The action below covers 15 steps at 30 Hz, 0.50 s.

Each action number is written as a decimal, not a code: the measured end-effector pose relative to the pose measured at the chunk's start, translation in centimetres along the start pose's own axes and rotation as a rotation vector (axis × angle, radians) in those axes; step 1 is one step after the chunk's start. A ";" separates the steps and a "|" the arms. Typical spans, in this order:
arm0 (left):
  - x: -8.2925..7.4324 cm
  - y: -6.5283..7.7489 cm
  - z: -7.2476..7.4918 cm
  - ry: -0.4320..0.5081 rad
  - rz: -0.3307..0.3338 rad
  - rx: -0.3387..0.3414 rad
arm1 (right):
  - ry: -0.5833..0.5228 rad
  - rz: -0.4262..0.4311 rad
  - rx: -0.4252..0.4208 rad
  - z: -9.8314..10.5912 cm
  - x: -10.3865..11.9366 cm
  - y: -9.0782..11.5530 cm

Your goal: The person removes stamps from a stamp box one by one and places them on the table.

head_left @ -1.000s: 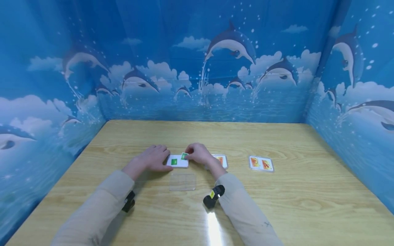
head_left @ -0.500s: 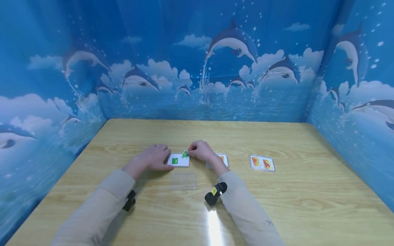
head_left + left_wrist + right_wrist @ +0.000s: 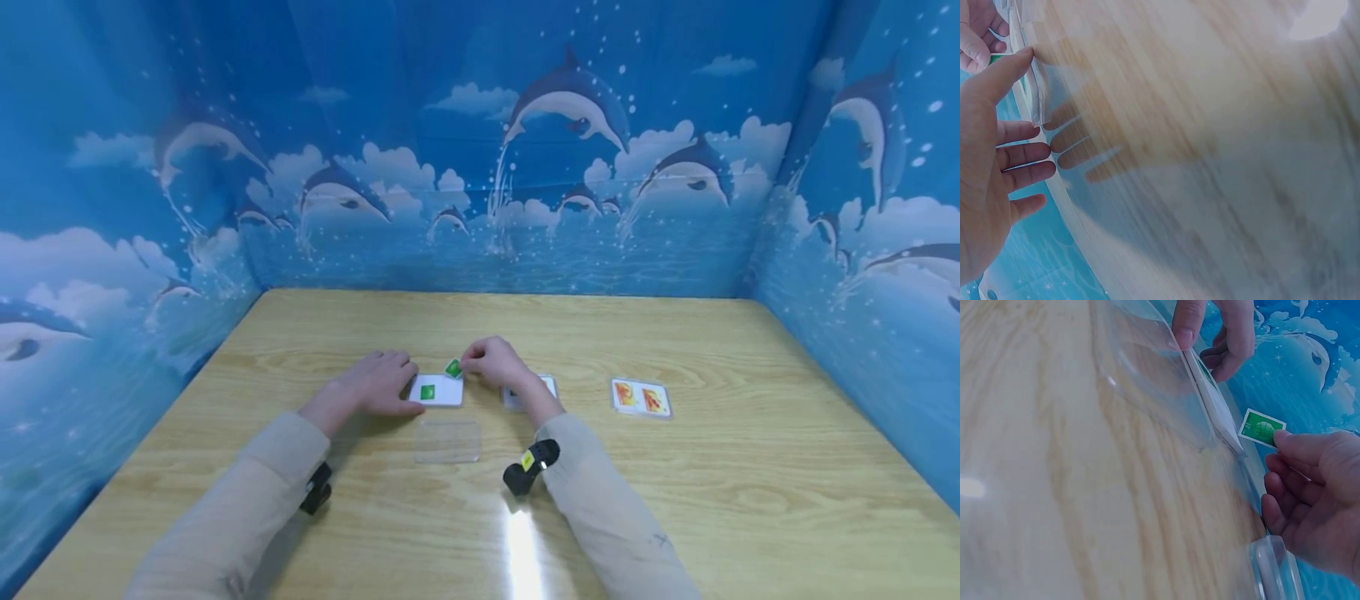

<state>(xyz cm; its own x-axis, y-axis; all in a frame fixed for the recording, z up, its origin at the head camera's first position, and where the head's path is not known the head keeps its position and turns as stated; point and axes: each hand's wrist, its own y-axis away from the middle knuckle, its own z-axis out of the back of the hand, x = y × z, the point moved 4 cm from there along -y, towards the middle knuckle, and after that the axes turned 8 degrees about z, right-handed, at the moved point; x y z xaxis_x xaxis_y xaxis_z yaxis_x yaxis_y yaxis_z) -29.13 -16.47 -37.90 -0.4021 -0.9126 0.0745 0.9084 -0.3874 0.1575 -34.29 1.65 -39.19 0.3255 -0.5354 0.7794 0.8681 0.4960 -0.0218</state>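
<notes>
Gripping with right hand (image 3: 495, 361): green stamp (image 3: 1263, 429), pinched by one end between thumb and finger. Located just off the 1 o'clock corner of white card (image 3: 450, 396) in the head view; cannot tell whether touching it. Steadying the card's 9 o'clock end with left hand (image 3: 375, 383): thumb at the 6 o'clock edge, fingers loosely extended, not curled round. On the card, toward 9 o'clock: second green stamp (image 3: 427, 392).

Handling, by judgement: very light, paper-thin, flexible; likely to crease at a corner or flutter if released fast. Best held lightly by a corner or the white toothed margin, clear of the printed face. For the card: stiffer, safest by its edges. At 6 o'clock from the card, clear plastic cover (image 3: 447, 443): probably stiff, slick, apt to slide on the smooth table (image 3: 675, 500); take by opposite sides.

At 3 o'clock: partly hidden case (image 3: 547, 384) behind right forearm; farther out, flat case (image 3: 639, 400) with two orange pictures (image 3: 625, 393).

Writing: pale marks along one side of the pinched stamp, too small to read. On right wrist camera (image 3: 517, 479), yellow sticker (image 3: 527, 461), nothing legible. No brand readable.
</notes>
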 end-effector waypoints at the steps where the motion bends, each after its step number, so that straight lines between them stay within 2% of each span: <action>1: 0.0 0.0 0.0 0.000 0.001 0.000 | -0.006 -0.002 -0.009 0.1 0.0 -0.1; 15: -0.1 0.0 -0.1 0.006 0.020 0.025 | 0.008 -0.019 -0.098 0.1 -0.1 -0.9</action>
<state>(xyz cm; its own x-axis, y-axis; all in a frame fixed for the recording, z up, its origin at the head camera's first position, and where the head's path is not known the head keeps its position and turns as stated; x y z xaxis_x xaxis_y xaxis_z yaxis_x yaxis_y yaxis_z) -29.12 -16.40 -37.99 -0.3833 -0.9208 0.0718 0.9130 -0.3659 0.1805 -35.09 1.34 -39.21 0.3109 -0.5499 0.7752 0.9066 0.4163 -0.0683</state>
